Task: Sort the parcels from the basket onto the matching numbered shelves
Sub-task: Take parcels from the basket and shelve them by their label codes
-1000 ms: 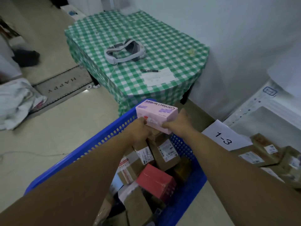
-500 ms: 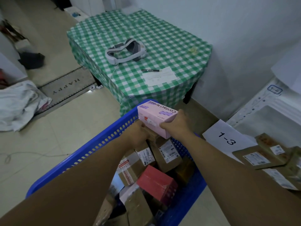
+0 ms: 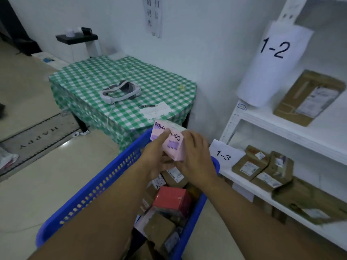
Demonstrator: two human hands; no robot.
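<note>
At the left edge of the frame a grey doormat (image 3: pixel 37 136) lies on the pale floor. Right of it, upper centre, stands a table with a green checked cloth (image 3: pixel 80 81); on it lie a white headset (image 3: pixel 120 91), a pen (image 3: pixel 146 105) and a slip of paper (image 3: pixel 156 111).

Below the table, a blue basket (image 3: pixel 105 184) runs toward the bottom of the frame, holding brown parcels and a red box (image 3: pixel 171 200). Above its far end the left hand (image 3: pixel 155 158) grips the pink box (image 3: pixel 172 145), thumb across its printed top. The right hand (image 3: pixel 197 158) clasps the same box from the other side. The box is tilted and clear of the parcels below.

On the right stand the white shelves (image 3: pixel 281 126). The label 1-3 (image 3: pixel 223 154) marks the lower shelf, where several brown parcels (image 3: pixel 262 167) lie. The label 1-2 (image 3: pixel 274 49) hangs above, beside a single brown parcel (image 3: pixel 308 98).
</note>
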